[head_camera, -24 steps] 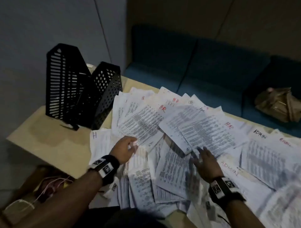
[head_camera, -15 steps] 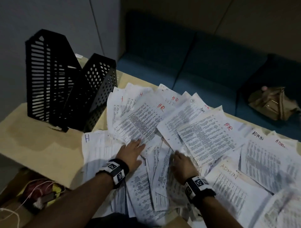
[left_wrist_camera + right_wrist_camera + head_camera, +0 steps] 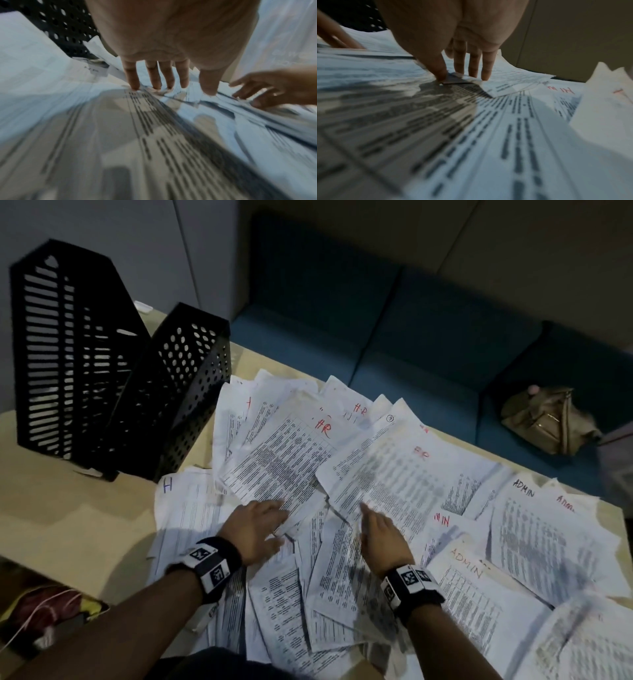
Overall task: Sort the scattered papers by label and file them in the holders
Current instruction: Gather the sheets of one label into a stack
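Two black holders [image 3: 113,378] stand at ten o'clock on the table [image 3: 68,508], side by side, nothing showing through their walls from here. Papers [image 3: 376,525] are fanned across the table from the holders' foot out to three o'clock, marked HR near the middle and ADMIN to the right. My left hand [image 3: 255,530] lies flat, fingers straight, tips on the lower edge of an HR sheet [image 3: 284,460]. My right hand [image 3: 380,537] is flat too, fingers out, tips on another sheet's corner. Bare tabletop lies at nine o'clock, below the holders.
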A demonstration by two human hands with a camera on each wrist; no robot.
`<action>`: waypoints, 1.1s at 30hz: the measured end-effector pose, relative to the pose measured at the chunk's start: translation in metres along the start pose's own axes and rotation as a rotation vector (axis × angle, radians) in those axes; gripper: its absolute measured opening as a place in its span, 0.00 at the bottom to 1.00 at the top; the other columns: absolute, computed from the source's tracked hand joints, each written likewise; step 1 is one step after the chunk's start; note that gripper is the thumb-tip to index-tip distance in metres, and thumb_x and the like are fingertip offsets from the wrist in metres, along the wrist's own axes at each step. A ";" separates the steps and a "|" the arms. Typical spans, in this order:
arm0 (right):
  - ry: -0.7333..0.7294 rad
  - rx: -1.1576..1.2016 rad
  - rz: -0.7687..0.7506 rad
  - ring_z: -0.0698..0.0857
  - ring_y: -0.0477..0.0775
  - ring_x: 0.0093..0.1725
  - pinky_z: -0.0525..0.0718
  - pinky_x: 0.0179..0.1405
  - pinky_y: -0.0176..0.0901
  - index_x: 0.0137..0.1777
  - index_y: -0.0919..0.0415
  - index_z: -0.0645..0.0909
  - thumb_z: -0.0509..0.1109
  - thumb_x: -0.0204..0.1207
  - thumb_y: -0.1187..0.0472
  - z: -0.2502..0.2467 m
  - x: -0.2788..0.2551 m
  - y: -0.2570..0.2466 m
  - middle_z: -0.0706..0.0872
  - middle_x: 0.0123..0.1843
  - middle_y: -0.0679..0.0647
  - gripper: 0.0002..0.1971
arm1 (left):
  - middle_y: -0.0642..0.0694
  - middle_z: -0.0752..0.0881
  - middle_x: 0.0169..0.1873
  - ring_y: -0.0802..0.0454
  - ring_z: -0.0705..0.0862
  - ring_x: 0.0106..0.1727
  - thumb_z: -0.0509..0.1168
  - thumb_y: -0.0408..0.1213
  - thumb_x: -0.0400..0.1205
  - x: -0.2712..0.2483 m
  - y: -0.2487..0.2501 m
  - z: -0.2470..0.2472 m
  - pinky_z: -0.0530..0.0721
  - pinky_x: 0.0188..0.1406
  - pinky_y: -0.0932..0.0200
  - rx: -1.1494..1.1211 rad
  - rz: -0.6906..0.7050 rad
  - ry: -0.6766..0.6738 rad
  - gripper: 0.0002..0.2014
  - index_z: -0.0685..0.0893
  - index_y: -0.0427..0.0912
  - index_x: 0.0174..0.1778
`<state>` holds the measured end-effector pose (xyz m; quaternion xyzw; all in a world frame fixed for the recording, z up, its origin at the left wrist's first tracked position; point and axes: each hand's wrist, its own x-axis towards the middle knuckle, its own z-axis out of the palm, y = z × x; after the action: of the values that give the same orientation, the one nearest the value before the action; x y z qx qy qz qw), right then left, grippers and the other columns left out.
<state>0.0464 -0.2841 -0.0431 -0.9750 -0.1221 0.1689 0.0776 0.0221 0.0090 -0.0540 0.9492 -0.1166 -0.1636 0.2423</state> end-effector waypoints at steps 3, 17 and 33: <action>0.021 -0.002 -0.124 0.79 0.61 0.70 0.81 0.64 0.50 0.80 0.59 0.63 0.64 0.77 0.73 0.008 -0.003 0.000 0.79 0.72 0.60 0.32 | 0.50 0.75 0.74 0.50 0.76 0.70 0.62 0.61 0.78 0.003 0.005 -0.014 0.74 0.69 0.54 -0.312 -0.151 0.065 0.30 0.73 0.54 0.75; 0.051 0.683 0.520 0.71 0.57 0.77 0.70 0.74 0.48 0.82 0.60 0.59 0.69 0.79 0.57 -0.027 -0.018 0.017 0.67 0.81 0.57 0.34 | 0.39 0.60 0.82 0.38 0.64 0.80 0.73 0.38 0.77 0.114 0.105 -0.030 0.70 0.74 0.44 -0.472 -0.342 -0.036 0.47 0.47 0.50 0.84; 0.387 1.481 0.538 0.76 0.39 0.27 0.76 0.57 0.33 0.70 0.65 0.73 0.72 0.76 0.69 -0.030 0.004 0.024 0.72 0.32 0.53 0.23 | 0.52 0.84 0.63 0.53 0.82 0.64 0.66 0.77 0.61 0.019 0.038 -0.040 0.78 0.68 0.42 -0.760 -0.228 -0.256 0.44 0.78 0.52 0.68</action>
<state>0.0659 -0.3093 -0.0215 -0.6786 0.2755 0.0470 0.6792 0.0488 -0.0124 -0.0068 0.7711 0.0287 -0.3372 0.5394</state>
